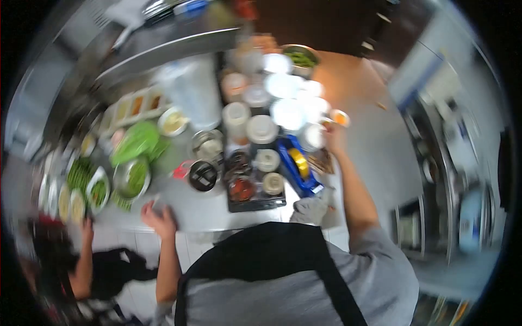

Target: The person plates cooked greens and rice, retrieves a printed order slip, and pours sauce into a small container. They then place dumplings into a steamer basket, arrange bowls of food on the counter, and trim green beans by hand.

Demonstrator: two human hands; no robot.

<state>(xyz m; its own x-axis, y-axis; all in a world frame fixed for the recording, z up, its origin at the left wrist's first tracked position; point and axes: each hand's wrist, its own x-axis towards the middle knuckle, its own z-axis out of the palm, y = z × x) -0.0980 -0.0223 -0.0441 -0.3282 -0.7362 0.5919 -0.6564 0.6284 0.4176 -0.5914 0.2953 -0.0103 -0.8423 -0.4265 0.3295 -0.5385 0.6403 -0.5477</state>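
Note:
My left hand [160, 218] is at the front edge of the steel counter [190, 216], palm up with its fingers apart. It is near a metal bowl [132, 178] of chopped greens. My right arm is stretched out to the far right side of the counter. There my right hand [335, 136], blurred, has its fingers closed at a small white cup [341, 118] with orange contents. White lidded tubs [314, 137] stand just left of that hand. A blue tape dispenser [299, 165] with yellow tape lies nearer to me.
A black tray [255, 205] holds several jars in front of me. Left are a green plastic bag [140, 142], a white bowl [174, 121] and oval dishes [98, 190] of vegetables. A co-worker's hand [87, 231] is at the left edge. A grey cloth [310, 211] hangs at the front.

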